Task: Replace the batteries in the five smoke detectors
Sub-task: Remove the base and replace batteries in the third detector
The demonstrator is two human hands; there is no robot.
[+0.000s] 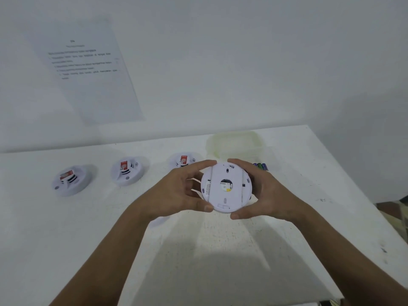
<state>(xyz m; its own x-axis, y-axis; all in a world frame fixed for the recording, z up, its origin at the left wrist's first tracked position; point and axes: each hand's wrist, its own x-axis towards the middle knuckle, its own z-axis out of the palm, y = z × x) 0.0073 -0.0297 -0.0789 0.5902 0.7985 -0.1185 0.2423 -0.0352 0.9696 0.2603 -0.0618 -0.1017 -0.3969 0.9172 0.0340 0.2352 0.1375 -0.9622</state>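
Two bare hands are gripping one round white plastic smoke detector (226, 187) at the frame's centre, above the white table (309, 173). We are seeing our left hand (176, 191) and right hand (263, 192) curling fingers and thumbs around opposite edges of the disc, its flat back plate with a circular central opening facing us. Three more domed white detectors are sitting in a row across the left and middle of the frame: one (71, 180), another (128, 171), and a third (183, 161) partly hidden behind the left hand's fingers. A translucent plastic container (235, 143) and some green and purple batteries (260, 166) are lying just beyond the right hand. A printed paper sheet (88, 69) is hanging on the wall at upper left.
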